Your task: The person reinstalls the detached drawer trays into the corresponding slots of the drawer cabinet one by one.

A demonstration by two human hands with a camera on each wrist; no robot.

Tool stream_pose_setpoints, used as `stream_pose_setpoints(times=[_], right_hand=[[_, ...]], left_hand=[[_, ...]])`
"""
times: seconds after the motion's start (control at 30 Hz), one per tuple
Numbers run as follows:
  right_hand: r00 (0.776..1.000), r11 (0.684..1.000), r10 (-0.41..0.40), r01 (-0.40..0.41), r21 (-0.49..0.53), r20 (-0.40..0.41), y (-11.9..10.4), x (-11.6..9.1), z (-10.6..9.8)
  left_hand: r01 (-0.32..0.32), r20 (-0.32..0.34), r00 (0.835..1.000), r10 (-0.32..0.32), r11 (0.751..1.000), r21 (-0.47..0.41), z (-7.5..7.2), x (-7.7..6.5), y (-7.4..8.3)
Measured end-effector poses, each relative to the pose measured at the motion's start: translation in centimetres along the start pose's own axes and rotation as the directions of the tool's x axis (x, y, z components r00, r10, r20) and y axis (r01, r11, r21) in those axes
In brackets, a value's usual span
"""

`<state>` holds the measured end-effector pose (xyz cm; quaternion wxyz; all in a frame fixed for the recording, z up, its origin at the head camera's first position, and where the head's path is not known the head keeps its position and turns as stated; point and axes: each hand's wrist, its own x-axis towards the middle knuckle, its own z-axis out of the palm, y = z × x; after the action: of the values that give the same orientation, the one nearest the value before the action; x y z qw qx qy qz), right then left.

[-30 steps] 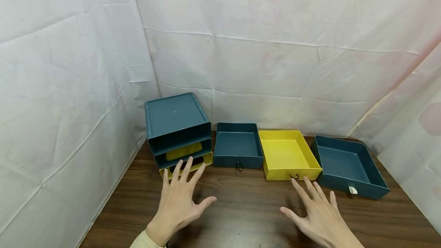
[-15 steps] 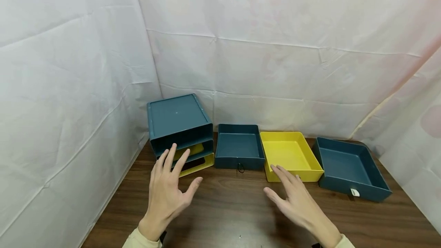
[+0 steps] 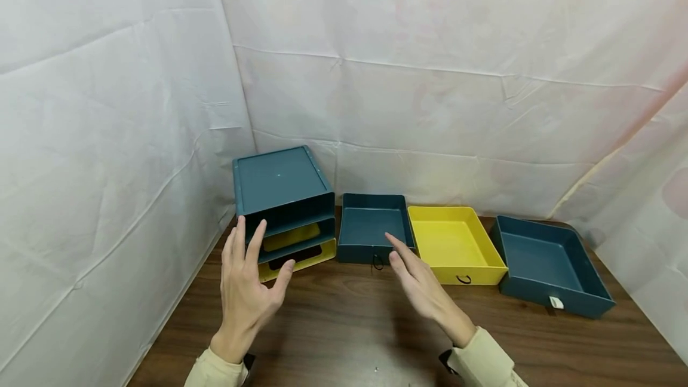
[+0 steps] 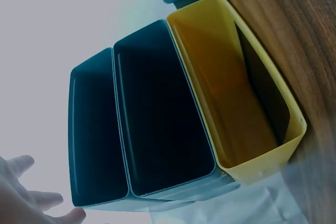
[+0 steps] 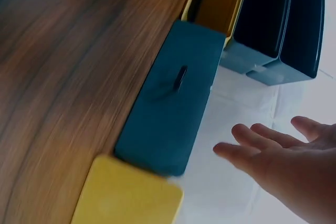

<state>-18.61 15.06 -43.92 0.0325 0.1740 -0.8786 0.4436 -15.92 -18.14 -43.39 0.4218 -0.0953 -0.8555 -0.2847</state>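
A three-tier drawer cabinet stands at the back left, two teal tiers over a yellow one, its front openings facing me. My left hand hovers before it, fingers spread and holding nothing. In the left wrist view the cabinet's yellow tier has a dark oblong slot. My right hand is raised in front of a small teal drawer with a black loop on its front, fingers straight and apart from it. Right of that drawer lies a yellow drawer, also with a black loop.
A wider teal drawer with a white tab sits at the far right. All stand on a dark wooden table against hanging white cloth. White cloth also covers the left side, close beside the cabinet.
Both hands have moved left, the right one from before the yellow drawer to before the small teal one. The drawers and cabinet have stayed put.
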Motion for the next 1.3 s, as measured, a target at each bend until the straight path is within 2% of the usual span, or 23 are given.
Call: stream_pose_setpoints(times=[0.13,0.23,0.37,0.5,0.73,0.87,1.0,1.17,1.3], right_hand=[[0.998,0.991,0.037,-0.043,0.125,0.048,-0.9,1.8,1.0],[0.994,0.968,0.057,-0.078,0.238,0.096,-1.4,3.1,1.8],[0.985,0.905,0.054,-0.117,0.408,0.163,-2.0,4.7,3.1],[0.977,0.848,0.035,-0.141,0.511,0.211,-2.6,6.1,4.3],[0.966,0.814,0.041,-0.181,0.552,0.256,-3.2,7.9,5.8],[0.960,0.817,0.026,-0.181,0.548,0.277,-3.3,8.4,6.4],[0.959,0.825,0.022,-0.178,0.536,0.284,-3.2,8.5,6.8],[0.961,0.819,0.037,-0.185,0.543,0.272,-3.3,8.7,6.9],[0.960,0.821,0.050,-0.197,0.536,0.277,-3.2,8.8,6.9]], left_hand=[[0.046,0.021,0.999,-0.046,0.999,-0.019,-0.1,0.0,-0.3],[0.083,0.042,0.996,-0.081,0.996,-0.032,-0.1,-0.1,-0.5],[0.123,0.054,0.991,-0.120,0.991,-0.054,-0.1,-0.2,-0.8],[0.161,0.062,0.986,-0.155,0.982,-0.102,-0.1,-0.1,-1.1],[0.220,0.105,0.973,-0.205,0.962,-0.164,0.1,0.2,-1.4],[0.231,0.119,0.970,-0.210,0.951,-0.204,0.2,0.1,-1.4],[0.222,0.118,0.973,-0.200,0.947,-0.230,0.3,0.0,-1.4],[0.204,0.109,0.977,-0.183,0.950,-0.234,0.4,-0.2,-1.3],[0.157,0.074,0.987,-0.144,0.964,-0.213,0.3,-0.6,-1.1]])
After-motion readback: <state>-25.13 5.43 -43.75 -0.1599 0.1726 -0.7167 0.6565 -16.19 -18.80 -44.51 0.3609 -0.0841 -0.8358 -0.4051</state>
